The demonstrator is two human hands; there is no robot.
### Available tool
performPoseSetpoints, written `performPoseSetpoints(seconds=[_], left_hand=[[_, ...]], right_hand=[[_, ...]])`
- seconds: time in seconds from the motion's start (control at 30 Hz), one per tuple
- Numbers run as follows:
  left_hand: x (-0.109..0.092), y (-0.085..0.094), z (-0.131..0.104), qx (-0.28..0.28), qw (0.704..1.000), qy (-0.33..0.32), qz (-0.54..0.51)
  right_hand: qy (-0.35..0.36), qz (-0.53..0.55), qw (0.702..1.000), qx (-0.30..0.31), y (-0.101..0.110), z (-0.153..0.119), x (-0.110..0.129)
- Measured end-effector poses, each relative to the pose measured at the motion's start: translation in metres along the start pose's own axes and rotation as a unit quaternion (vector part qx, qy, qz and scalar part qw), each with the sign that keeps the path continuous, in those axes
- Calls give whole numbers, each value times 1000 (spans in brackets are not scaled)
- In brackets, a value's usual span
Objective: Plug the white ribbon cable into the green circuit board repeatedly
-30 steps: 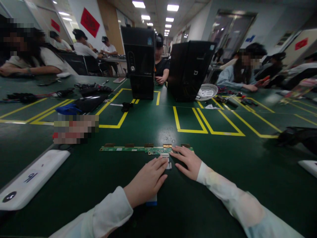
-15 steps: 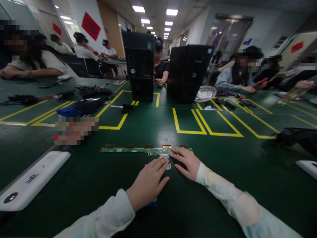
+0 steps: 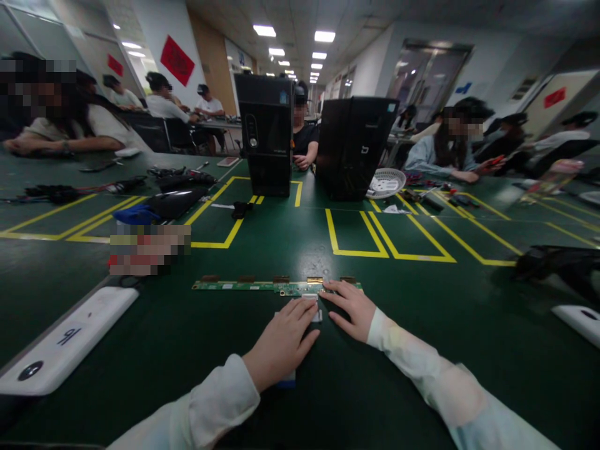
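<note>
A long, narrow green circuit board (image 3: 244, 287) lies crosswise on the green table, with several brown and gold tabs along its far edge. My left hand (image 3: 284, 340) lies palm down before it, fingers stretched out and fingertips at the white connector (image 3: 309, 297) on the near edge. From beneath that hand show a whitish piece (image 3: 319, 317) and a blue strip end (image 3: 285, 380), apparently of a flat ribbon cable; the middle is covered. With fingers spread, my right hand (image 3: 351, 309) rests its fingertips on the right part of the board.
Two black computer towers (image 3: 265, 137) (image 3: 359, 147) stand ahead, a white basket (image 3: 387, 182) beside the right one. Yellow tape (image 3: 360, 252) marks the table. At left are a white device (image 3: 70, 340) and a black-and-blue item (image 3: 159, 206). Other people sit around.
The whole view has shifted slightly, with the background sitting a little lower. Both hands keep their places at the board.
</note>
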State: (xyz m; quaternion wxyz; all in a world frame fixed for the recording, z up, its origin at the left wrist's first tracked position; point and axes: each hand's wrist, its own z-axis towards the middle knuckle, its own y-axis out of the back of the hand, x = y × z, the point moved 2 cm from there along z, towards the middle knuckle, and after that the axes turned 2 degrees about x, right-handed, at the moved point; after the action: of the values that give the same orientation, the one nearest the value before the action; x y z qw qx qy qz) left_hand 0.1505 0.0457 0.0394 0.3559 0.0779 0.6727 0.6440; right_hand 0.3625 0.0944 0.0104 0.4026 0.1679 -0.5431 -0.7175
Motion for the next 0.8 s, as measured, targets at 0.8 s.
performPoseSetpoints(seconds=[0.8], left_hand=[[117, 25, -154, -146, 961, 192, 131]], right_hand=[[-11, -20, 999, 37, -3, 1, -2]])
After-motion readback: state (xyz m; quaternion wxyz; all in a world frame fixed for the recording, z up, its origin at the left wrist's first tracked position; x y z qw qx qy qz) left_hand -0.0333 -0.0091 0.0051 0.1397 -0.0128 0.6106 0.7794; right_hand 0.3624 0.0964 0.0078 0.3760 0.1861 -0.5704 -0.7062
